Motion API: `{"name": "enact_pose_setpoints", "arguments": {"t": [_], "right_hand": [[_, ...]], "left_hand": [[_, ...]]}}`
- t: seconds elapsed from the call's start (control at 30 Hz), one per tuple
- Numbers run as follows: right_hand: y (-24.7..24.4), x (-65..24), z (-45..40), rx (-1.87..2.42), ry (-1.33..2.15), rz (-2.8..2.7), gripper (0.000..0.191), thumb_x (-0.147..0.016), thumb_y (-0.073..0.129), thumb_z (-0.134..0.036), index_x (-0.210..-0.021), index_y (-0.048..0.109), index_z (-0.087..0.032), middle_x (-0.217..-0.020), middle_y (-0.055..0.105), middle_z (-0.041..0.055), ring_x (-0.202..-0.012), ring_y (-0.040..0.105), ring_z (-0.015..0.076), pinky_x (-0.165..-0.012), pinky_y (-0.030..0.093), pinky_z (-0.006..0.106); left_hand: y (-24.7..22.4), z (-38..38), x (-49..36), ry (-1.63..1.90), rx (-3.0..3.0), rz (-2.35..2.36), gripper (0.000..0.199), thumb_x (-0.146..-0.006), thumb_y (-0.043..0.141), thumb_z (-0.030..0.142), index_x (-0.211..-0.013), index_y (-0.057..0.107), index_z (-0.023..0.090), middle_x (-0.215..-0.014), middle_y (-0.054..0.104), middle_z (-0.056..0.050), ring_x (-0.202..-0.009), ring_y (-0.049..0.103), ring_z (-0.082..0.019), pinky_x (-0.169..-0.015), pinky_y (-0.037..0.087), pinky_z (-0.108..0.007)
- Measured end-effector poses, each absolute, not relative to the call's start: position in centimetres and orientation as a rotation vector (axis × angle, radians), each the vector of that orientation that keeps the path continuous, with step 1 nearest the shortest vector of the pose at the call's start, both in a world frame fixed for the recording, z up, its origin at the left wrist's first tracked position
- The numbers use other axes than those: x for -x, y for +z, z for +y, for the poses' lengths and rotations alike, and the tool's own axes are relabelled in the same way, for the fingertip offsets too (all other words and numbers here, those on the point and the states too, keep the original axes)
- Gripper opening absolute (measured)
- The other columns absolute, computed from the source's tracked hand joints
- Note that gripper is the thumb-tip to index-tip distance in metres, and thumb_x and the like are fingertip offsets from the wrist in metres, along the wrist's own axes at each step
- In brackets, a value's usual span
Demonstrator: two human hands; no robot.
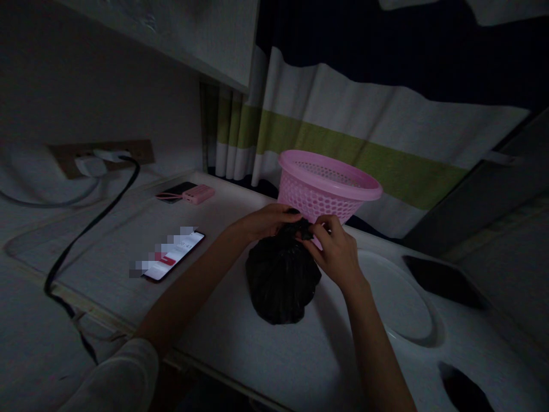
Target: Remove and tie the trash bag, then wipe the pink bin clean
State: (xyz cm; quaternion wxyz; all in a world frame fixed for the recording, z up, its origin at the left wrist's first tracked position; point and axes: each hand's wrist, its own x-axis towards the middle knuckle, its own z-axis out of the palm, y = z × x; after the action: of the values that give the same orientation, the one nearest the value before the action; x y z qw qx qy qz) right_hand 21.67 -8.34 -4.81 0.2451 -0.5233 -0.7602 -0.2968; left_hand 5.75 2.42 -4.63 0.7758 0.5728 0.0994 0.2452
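Tugging hard could tear the black plastic bag [283, 280], held at its neck [288, 230] by left hand [270, 222] and right hand [337, 249].

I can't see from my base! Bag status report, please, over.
Left hand, right hand: both gripping the bag at its neck. Bag black, bunched at top. Basket behind, not blocking hands.

This looks like a home room: striped curtain [317, 109], wall socket panel [146, 151], tabletop [231, 343].
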Motion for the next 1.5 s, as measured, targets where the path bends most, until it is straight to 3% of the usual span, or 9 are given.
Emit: {"name": "enact_pose_setpoints", "arguments": {"t": [0.3,0.43,0.73,0.93,1.17,1.4,1.5], "right_hand": [[-4.5,-21.5,-8.5,1.413,-0.9,-2.166,0.018,-0.088,0.046,-0.031,-0.089,0.059,-0.019,-0.095,0.051,0.0078,-0.082,0.048,0.0173,-0.065,0.038,0.027],[-4.5,-21.2,-8.4,1.406,-0.872,-2.197,0.017,-0.086,0.048,-0.027,-0.089,0.062,-0.018,-0.1,0.05,0.0098,-0.09,0.045,0.0216,-0.076,0.037,0.034],[-3.5,-19.6,-9.8,1.535,-0.507,-2.442,0.017,-0.086,0.047,-0.023,-0.081,0.062,-0.018,-0.084,0.049,0.0056,-0.085,0.045,0.0194,-0.078,0.034,0.034],[-3.3,-19.2,-10.7,1.555,-0.117,-2.635,0.015,-0.084,0.047,-0.015,-0.077,0.059,-0.018,-0.079,0.058,0.0021,-0.076,0.052,0.014,-0.071,0.034,0.028],[-3.1,-17.8,-12.3,1.56,-0.001,-2.754,0.014,-0.076,0.049,-0.009,-0.072,0.059,-0.017,-0.074,0.065,0.0023,-0.068,0.055,0.0129,-0.06,0.03,0.027],[-2.9,-18.3,-12.6,1.558,0.2,-2.746,0.015,-0.08,0.049,-0.012,-0.07,0.058,-0.018,-0.071,0.064,-0.0004,-0.064,0.055,0.0107,-0.056,0.027,0.025],[-2.5,-19.3,-12.8,1.63,0.314,-2.682,0.02,-0.086,0.051,-0.032,-0.072,0.058,-0.02,-0.068,0.063,-0.0018,-0.063,0.055,0.0112,-0.056,0.027,0.024]], "left_hand": [[-4.3,3.1,-4.7,0.493,-1.398,0.208,0.033,-0.069,0.073,0.032,-0.093,0.063,0.011,-0.093,0.065,-0.006,-0.077,0.061,-0.012,-0.072,0.045,-0.025],[-4.4,3.9,-3.8,0.478,-1.568,0.313,0.034,-0.07,0.072,0.035,-0.095,0.063,0.013,-0.089,0.066,-0.005,-0.077,0.061,-0.014,-0.072,0.045,-0.027],[-6.0,7.8,-2.1,0.552,-1.597,0.592,0.028,-0.061,0.077,0.035,-0.075,0.066,0.014,-0.072,0.066,0.0,-0.067,0.059,-0.009,-0.071,0.042,-0.022],[-6.8,8.2,-2.7,0.485,-1.681,0.608,0.029,-0.061,0.076,0.039,-0.072,0.067,0.013,-0.069,0.066,-0.001,-0.065,0.058,-0.01,-0.067,0.041,-0.022],[-7.2,8.1,-3.4,0.469,-1.73,0.611,0.034,-0.057,0.076,0.042,-0.069,0.067,0.012,-0.063,0.062,0.0,-0.059,0.052,-0.009,-0.058,0.037,-0.021],[-7.3,7.9,-3.8,0.461,-1.749,0.596,0.032,-0.059,0.075,0.041,-0.072,0.067,0.012,-0.067,0.063,-0.001,-0.061,0.054,-0.01,-0.059,0.038,-0.021],[-7.3,7.7,-3.8,0.442,-1.744,0.578,0.033,-0.061,0.074,0.042,-0.077,0.068,0.013,-0.072,0.066,-0.003,-0.066,0.057,-0.011,-0.063,0.041,-0.022]]}}
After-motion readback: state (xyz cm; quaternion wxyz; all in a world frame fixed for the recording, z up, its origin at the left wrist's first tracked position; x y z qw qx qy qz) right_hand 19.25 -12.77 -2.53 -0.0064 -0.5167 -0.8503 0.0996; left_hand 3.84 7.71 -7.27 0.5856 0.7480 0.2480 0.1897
